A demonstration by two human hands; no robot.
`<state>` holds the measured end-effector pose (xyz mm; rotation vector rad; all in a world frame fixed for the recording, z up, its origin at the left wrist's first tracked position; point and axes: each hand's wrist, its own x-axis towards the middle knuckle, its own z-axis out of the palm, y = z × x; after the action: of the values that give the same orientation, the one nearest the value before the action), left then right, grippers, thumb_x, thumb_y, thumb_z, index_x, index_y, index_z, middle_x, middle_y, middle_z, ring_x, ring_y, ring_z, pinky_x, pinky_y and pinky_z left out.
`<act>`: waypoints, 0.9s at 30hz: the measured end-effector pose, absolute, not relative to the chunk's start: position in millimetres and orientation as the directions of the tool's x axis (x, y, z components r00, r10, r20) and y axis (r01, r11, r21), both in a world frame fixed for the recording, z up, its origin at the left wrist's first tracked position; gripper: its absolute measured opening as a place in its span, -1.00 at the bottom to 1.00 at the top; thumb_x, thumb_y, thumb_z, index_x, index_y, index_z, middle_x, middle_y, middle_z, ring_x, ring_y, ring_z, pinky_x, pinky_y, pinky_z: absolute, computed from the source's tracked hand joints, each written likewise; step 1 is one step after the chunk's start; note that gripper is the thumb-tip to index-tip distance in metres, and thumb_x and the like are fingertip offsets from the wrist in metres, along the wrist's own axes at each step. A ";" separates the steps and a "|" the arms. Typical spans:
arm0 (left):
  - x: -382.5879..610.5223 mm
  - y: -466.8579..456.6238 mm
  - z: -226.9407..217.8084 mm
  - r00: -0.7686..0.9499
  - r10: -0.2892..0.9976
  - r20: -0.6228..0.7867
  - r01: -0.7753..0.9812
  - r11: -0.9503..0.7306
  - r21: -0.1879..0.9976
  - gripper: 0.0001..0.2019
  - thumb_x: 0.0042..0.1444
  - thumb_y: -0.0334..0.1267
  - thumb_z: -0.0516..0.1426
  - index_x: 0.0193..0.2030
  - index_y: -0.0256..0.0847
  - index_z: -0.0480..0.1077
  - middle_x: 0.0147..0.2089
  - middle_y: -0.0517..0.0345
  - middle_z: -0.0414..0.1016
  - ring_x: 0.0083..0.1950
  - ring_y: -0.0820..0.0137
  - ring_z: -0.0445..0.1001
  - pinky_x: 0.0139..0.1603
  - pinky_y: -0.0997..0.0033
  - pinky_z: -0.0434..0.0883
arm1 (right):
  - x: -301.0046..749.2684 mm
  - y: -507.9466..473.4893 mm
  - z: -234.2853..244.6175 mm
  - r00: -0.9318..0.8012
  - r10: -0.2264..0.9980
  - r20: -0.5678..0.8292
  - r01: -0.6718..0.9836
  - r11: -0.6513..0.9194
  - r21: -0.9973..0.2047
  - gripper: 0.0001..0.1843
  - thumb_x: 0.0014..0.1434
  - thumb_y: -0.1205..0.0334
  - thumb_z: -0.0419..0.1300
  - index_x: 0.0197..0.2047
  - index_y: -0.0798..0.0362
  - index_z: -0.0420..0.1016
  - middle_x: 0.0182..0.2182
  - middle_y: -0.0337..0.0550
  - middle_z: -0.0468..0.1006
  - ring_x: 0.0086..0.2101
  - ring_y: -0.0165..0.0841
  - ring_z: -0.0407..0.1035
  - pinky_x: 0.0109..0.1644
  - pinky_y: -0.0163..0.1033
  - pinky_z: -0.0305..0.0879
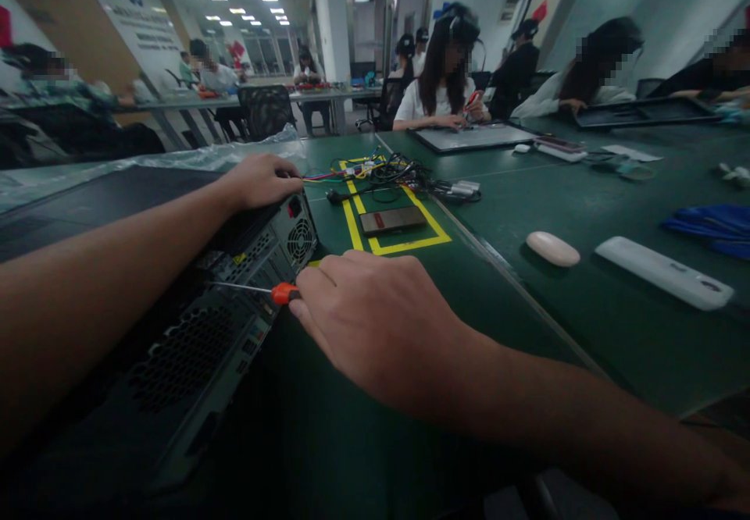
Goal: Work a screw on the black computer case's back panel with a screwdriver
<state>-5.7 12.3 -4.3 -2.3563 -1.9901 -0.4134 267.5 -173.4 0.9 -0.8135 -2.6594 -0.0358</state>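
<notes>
A black desktop computer case point(181, 356) lies on the left of the table, its rear panel with vents and ports turned toward me. My left hand point(262, 182) is closed over the case's upper far corner, by the power supply fan grille point(300, 240); some of its fingers are hidden. In the fist of my right hand point(380, 321) is a screwdriver with an orange and black handle point(283, 293). Its thin shaft point(240, 286) points left, and the tip meets the rear panel near the slot covers. I cannot make out a screw there.
Behind the case lies a tangle of cables point(398, 172), with a phone point(394, 220) inside yellow tape point(410, 247) on the green table. To the right are a pale oval object point(552, 248), a long white device point(662, 272) and blue cloth-like material point(712, 227). Several people sit working across the table.
</notes>
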 end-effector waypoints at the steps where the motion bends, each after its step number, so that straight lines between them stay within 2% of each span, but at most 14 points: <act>1: -6.1 12.6 -4.7 0.148 0.964 0.219 0.973 -0.182 0.144 -0.45 0.16 0.05 0.12 0.08 -0.20 0.77 0.04 -0.19 0.75 0.05 -0.10 0.65 0.17 0.00 0.53 | 267.1 -173.6 0.7 -0.766 0.542 0.346 0.550 0.831 -0.084 -0.73 0.58 0.24 0.10 -0.14 0.07 0.59 -0.23 -0.08 0.70 -0.20 -0.19 0.58 -0.38 -0.10 0.02; 5: -7.0 13.4 -6.2 0.156 0.958 0.241 0.972 -0.192 0.133 -0.46 0.17 0.06 0.11 0.06 -0.19 0.77 0.01 -0.18 0.75 0.06 -0.09 0.66 0.18 0.01 0.53 | 265.3 -173.2 -2.7 -0.749 0.552 0.368 0.556 0.825 -0.105 -0.69 0.61 0.20 0.06 -0.14 0.07 0.56 -0.24 -0.10 0.68 -0.24 -0.20 0.59 -0.42 -0.10 -0.04; 8: -6.5 12.3 -5.7 0.167 0.957 0.237 0.971 -0.201 0.126 -0.45 0.16 0.04 0.11 0.05 -0.20 0.77 0.02 -0.19 0.75 0.07 -0.11 0.66 0.18 0.00 0.53 | 265.0 -170.8 -5.9 -0.765 0.517 0.383 0.528 0.845 -0.085 -0.71 0.62 0.08 0.09 -0.03 0.08 0.54 -0.19 -0.10 0.69 -0.24 -0.18 0.61 -0.42 -0.10 -0.03; 11: -5.3 10.9 -4.4 0.159 0.962 0.224 0.974 -0.190 0.125 -0.44 0.16 0.04 0.10 0.06 -0.22 0.76 0.02 -0.19 0.76 0.07 -0.11 0.66 0.16 0.00 0.53 | 266.2 -167.6 -6.5 -0.775 0.509 0.374 0.522 0.850 -0.074 -0.77 0.63 0.18 0.04 0.06 0.05 0.50 -0.20 -0.17 0.68 -0.30 -0.23 0.59 -0.45 -0.12 -0.08; 15: -4.7 11.5 -4.1 0.151 0.963 0.225 0.978 -0.179 0.110 -0.43 0.17 0.05 0.10 0.09 -0.23 0.76 0.04 -0.17 0.76 0.07 -0.10 0.66 0.16 0.02 0.53 | 268.4 -166.6 -2.9 -0.782 0.493 0.381 0.518 0.854 -0.042 -0.76 0.62 0.30 -0.01 0.01 0.03 0.49 -0.27 -0.20 0.64 -0.35 -0.26 0.55 -0.46 -0.13 -0.12; 21: -4.7 12.5 -4.5 0.159 0.961 0.227 0.976 -0.188 0.110 -0.45 0.20 0.04 0.11 0.08 -0.23 0.76 0.02 -0.14 0.76 0.05 -0.07 0.65 0.13 0.06 0.52 | 269.6 -169.0 -1.5 -0.779 0.487 0.394 0.515 0.856 -0.040 -0.77 0.62 0.29 0.02 -0.02 0.03 0.50 -0.29 -0.21 0.65 -0.36 -0.26 0.55 -0.44 -0.12 -0.10; 27: -2.6 6.6 -1.5 0.174 0.968 0.182 0.979 -0.190 0.078 -0.42 0.28 0.03 0.05 0.13 -0.33 0.71 0.05 -0.15 0.73 0.04 0.07 0.57 0.14 0.13 0.44 | 269.8 -167.1 -2.7 -0.774 0.501 0.388 0.522 0.851 -0.056 -0.76 0.61 0.28 0.03 -0.06 0.04 0.51 -0.28 -0.19 0.66 -0.31 -0.28 0.56 -0.41 -0.11 -0.12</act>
<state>-2.6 6.6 -1.5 -2.3625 -1.9618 -0.2939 269.8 -167.1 -2.7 -0.7598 -2.6336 -0.0763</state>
